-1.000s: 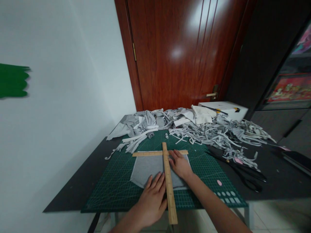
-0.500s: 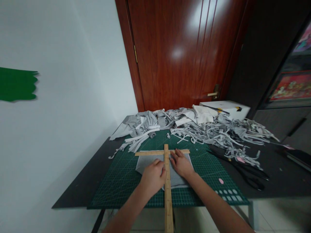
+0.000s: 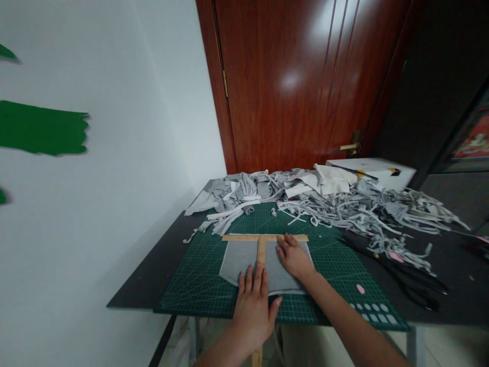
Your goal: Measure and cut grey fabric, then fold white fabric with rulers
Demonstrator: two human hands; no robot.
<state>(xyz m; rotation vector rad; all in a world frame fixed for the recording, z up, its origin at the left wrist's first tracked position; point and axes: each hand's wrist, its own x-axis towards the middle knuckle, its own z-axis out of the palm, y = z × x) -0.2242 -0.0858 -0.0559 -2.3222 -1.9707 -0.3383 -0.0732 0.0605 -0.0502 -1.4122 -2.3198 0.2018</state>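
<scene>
A grey fabric piece [image 3: 241, 259] lies flat on the green cutting mat [image 3: 198, 285]. A wooden T-square ruler [image 3: 262, 246] lies over it, crossbar at the far edge, long arm running toward me. My left hand [image 3: 255, 306] rests flat on the near part of the ruler's arm and the fabric, fingers together and extended. My right hand [image 3: 295, 257] presses flat on the fabric just right of the ruler, fingertips near the crossbar.
A heap of grey fabric strips and scraps [image 3: 328, 201] fills the back of the dark table [image 3: 148, 275]. Black scissors [image 3: 410, 283] lie right of the mat. A white box [image 3: 378, 171] stands at the back right before a wooden door [image 3: 298, 81]. White wall on the left.
My left hand has slid back toward me and opened flat onto the ruler's near arm. The view has shifted so the table sits further right. The right hand stays on the fabric.
</scene>
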